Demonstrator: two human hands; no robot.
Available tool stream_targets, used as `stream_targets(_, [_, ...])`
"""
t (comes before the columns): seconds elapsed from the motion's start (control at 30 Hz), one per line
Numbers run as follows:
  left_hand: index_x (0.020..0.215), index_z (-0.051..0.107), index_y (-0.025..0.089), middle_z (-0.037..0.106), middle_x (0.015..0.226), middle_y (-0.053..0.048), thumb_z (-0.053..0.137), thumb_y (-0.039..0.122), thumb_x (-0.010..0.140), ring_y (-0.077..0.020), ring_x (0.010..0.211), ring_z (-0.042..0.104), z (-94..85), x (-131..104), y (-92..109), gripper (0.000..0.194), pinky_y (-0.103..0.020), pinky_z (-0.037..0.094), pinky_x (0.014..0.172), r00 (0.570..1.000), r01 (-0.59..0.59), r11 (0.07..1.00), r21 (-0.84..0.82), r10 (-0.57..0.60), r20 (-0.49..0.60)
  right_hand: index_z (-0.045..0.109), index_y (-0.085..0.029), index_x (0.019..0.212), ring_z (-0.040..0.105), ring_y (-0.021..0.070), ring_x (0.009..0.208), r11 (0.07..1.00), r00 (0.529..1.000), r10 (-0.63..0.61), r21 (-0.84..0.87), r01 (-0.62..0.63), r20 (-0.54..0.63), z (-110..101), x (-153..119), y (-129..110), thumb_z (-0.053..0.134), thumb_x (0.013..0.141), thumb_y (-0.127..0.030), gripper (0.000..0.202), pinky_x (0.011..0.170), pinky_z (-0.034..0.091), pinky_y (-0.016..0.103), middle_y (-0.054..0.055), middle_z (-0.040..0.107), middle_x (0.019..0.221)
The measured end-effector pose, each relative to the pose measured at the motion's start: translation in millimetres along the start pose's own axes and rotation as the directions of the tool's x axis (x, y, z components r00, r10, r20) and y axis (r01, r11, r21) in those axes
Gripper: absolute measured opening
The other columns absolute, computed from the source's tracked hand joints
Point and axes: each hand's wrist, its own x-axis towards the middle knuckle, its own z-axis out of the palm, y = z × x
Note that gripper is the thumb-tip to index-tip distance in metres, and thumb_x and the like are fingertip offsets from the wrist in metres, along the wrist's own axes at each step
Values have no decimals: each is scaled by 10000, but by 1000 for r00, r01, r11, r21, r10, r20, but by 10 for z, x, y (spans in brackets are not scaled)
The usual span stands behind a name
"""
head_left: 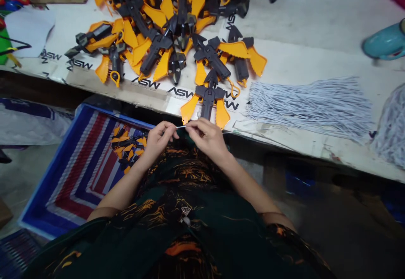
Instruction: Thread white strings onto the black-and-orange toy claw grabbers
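A thin white string [181, 126] runs between my two hands at the table's front edge. My left hand [161, 139] pinches it with thumb and finger. My right hand [207, 137] is closed on it a short way to the right, and a loose length trails rightward along the edge. Just beyond my fingers lies a black toy with orange wings [208, 95], its lower end partly hidden by my right hand. Whether the string is joined to this toy, I cannot tell. More such toys [155, 51] lie in a heap behind it.
A bundle of white strings [306, 106] lies to the right on the table, with another bundle [392, 127] beyond. A teal cup [386, 42] stands at the far right. Below left, a blue-rimmed crate [52, 177] with a striped lining holds several toys [128, 146].
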Motion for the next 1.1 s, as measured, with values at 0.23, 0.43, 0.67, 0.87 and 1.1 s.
stream_targets(0.23, [953,669,164,745,751,-41,631,586,849,-98,548,567,120,237,-279,437,-227,471,548,993,119,986,-118,-117,22,688,-161,953,595,178,770,906,995,58,-423,-17,84,-211,225,51,460,985,-208,235,693,410,292,80,658,902])
stream_targets(0.43, [996,661,150,776,849,-88,664,611,800,-159,716,707,204,291,-367,501,-227,483,553,987,143,972,-187,-126,97,674,-161,967,597,181,755,843,987,84,-538,3,138,-118,252,7,436,1008,-217,248,630,349,297,89,662,922])
stream_targets(0.67, [965,659,152,769,852,-79,680,541,803,-166,747,723,224,306,-378,422,-216,482,545,986,154,965,-213,-135,101,674,-163,969,608,172,747,836,989,68,-549,16,132,-117,240,28,430,1010,-220,254,611,341,299,83,673,922])
stream_targets(0.87, [945,661,162,741,780,-37,695,497,793,-126,647,674,231,304,-344,369,-211,478,548,987,151,966,-211,-134,89,678,-164,960,611,168,757,837,980,64,-545,51,190,-108,222,-19,460,1010,-226,231,611,333,296,75,680,928])
stream_targets(1.1, [923,656,163,727,791,-31,691,559,793,-129,672,665,227,304,-379,419,-210,475,550,987,131,969,-208,-106,125,680,-171,993,627,170,776,810,967,124,-586,31,222,-81,262,-65,438,1030,-258,260,589,302,303,74,683,963])
